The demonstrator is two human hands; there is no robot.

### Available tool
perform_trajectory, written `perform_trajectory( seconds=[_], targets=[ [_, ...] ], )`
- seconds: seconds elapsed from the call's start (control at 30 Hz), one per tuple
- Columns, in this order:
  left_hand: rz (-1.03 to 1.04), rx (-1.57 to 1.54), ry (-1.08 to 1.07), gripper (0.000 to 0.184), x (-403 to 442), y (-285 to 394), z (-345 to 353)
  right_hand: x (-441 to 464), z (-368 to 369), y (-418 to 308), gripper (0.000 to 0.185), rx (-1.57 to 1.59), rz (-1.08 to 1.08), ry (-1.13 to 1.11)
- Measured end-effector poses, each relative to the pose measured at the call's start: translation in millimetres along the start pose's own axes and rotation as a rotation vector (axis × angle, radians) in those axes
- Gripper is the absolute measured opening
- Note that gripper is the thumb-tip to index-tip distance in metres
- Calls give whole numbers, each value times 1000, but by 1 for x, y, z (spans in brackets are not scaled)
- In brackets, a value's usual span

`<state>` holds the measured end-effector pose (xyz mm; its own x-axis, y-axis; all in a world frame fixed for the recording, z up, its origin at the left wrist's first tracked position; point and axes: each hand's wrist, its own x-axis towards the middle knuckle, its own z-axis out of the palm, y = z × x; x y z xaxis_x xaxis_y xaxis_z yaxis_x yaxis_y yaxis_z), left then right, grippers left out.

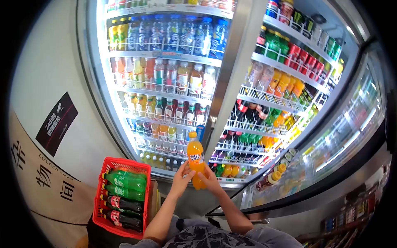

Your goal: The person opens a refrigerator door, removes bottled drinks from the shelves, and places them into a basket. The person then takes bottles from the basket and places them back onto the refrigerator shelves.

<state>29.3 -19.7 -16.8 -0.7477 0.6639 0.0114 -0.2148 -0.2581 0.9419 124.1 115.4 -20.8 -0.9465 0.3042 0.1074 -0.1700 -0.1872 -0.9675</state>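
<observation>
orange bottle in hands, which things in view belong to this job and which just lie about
In use: left hand, right hand, orange bottle; likely also red basket with green bottles and dark bottles
Just around: black wall sign, blue-capped bottles

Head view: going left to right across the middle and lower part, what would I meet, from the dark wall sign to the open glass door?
Dark wall sign, red basket, left hand, orange-drink bottle held between the hands, right hand, open glass door.
</observation>
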Motion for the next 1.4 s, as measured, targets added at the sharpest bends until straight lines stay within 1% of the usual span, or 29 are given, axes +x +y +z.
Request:
perform_trajectory(
  seconds=[0.07,0.13,0.2,0.27,0.37,0.43,0.5,0.53,0.6,0.67,0.7,0.77,0.83,0.87,0.93,1.0,1.1,1.2,1.27,1.3,1.33,1.4],
  targets=[
    [10,19,35,68,-1,5,-12,10,12,-1,68,7,-4,-50],
    [30,3,70,67,1,7,-27,19,25,2,68,26,43,-74],
    [37,-2,71,67,-2,15,-41,30,39,7,68,35,43,-134],
    [60,-24,114,65,-3,19,-57,37,54,13,69,26,69,-141],
    [128,13,223,57,-12,28,-81,52,80,20,72,64,75,-226],
    [145,-1,294,56,-18,29,-97,62,97,26,72,91,105,-291],
    [165,-14,396,55,-27,38,-113,72,116,35,72,39,128,-330],
    [182,-14,436,54,-33,41,-118,76,122,36,72,50,179,-387],
    [190,-23,536,53,-51,45,-127,83,143,35,72,85,152,-479],
    [172,37,604,51,-64,53,-136,86,158,31,72,115,262,-533],
    [253,46,658,49,-68,52,-138,90,164,37,71,152,258,-578],
    [263,29,748,48,-79,57,-135,98,174,38,70,187,263,-666],
    [272,18,828,48,-87,63,-131,102,180,28,69,98,312,-709],
    [265,16,850,48,-91,65,-129,103,183,26,69,105,320,-740],
    [264,26,892,48,-97,66,-124,105,187,22,69,143,286,-817],
    [335,44,950,51,-100,61,-115,103,185,18,69,139,324,-855],
    [342,31,1041,50,-107,59,-93,100,177,24,68,140,338,-899],
    [358,-21,1114,51,-117,47,-76,94,171,29,68,106,360,-1008],
    [371,27,1181,53,-124,26,-72,89,170,38,67,104,293,-1051],
    [370,-31,1200,54,-128,23,-65,87,170,38,68,88,274,-1081],
    [390,-25,1226,54,-131,19,-60,84,167,37,68,95,270,-1113],
    [422,-61,1210,54,-143,17,-49,71,165,37,68,38,313,-1109]
  ],
)
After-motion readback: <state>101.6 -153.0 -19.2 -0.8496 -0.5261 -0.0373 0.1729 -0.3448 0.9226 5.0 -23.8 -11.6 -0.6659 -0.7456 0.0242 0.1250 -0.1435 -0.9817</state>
